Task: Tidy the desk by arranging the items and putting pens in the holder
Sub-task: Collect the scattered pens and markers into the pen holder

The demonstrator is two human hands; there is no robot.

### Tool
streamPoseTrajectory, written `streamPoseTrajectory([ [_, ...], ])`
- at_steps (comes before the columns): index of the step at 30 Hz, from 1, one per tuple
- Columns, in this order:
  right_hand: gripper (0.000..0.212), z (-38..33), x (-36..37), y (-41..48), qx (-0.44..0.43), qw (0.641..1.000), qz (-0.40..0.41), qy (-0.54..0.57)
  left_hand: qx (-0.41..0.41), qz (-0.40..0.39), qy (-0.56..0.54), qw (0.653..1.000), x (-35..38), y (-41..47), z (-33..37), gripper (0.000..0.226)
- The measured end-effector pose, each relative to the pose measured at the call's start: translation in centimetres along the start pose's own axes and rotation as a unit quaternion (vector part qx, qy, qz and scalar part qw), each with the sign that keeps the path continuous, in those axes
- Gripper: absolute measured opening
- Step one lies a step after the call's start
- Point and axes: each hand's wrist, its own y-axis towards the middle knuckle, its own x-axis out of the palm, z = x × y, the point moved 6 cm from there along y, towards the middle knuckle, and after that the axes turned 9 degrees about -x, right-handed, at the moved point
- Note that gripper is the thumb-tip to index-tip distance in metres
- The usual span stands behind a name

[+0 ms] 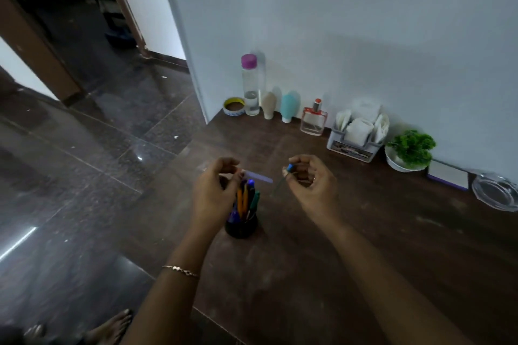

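Most of this looks done already, going by how things are laid out. A bunch of pens (orange, blue and green ones can be made out) is stood in the black holder near the left edge of the desk, and everything else is lined up along the wall. What seems to be left is one pen, held in two pieces just above the holder. A pale purple barrel is pinched in the curled fingers of the left hand. A thin refill with a blue end is pinched between thumb and fingertips of the right hand, with the two parts kept apart. The guess is that it gets put back together and dropped in with the rest.

As for containers, a little water is seen at the bottom of the clear bottle with the pink cap. White napkins are stuffed into a grey caddy, and a small green plant is set in a white bowl. A glass dish is parked at the far right, but its contents can't be made out.
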Motion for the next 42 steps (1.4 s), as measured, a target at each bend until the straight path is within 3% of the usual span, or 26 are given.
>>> streamPoseTrajectory([
  [4,0.026,-0.2,3.3,-0.7,-0.014,0.997,-0.067,-0.038,-0.032,0.018,0.02,0.999,-3.0,0.7,-2.6,0.014],
  [12,0.019,0.6,6.1,-1.7,-0.093,0.963,-0.164,-0.191,-0.018,-0.061,0.107,0.992,-1.7,0.4,-3.5,0.015],
  [19,0.016,0.7,7.2,-2.0,-0.182,0.931,-0.178,-0.263,0.004,-0.081,0.169,0.982,-0.8,0.4,-3.5,0.014],
  [29,0.016,1.9,7.9,-2.7,-0.179,0.92,-0.18,-0.298,0.032,-0.107,0.229,0.967,0.0,0.5,-3.6,0.016],
  [32,0.014,2.1,8.1,-3.1,-0.186,0.918,-0.185,-0.297,0.021,-0.119,0.198,0.973,0.3,0.8,-4.1,0.015],
  [36,0.011,2.0,7.7,-3.6,-0.192,0.93,-0.167,-0.264,-0.059,-0.086,0.012,0.995,-0.6,0.8,-5.4,0.013],
  [39,0.014,2.2,6.7,-3.4,-0.122,0.961,-0.121,-0.216,-0.123,-0.035,-0.081,0.989,-1.8,0.7,-7.1,0.01],
  [42,0.025,3.3,6.4,-3.7,-0.018,0.986,-0.102,-0.13,-0.174,-0.033,-0.1,0.979,-2.1,0.1,-9.3,0.016],
])
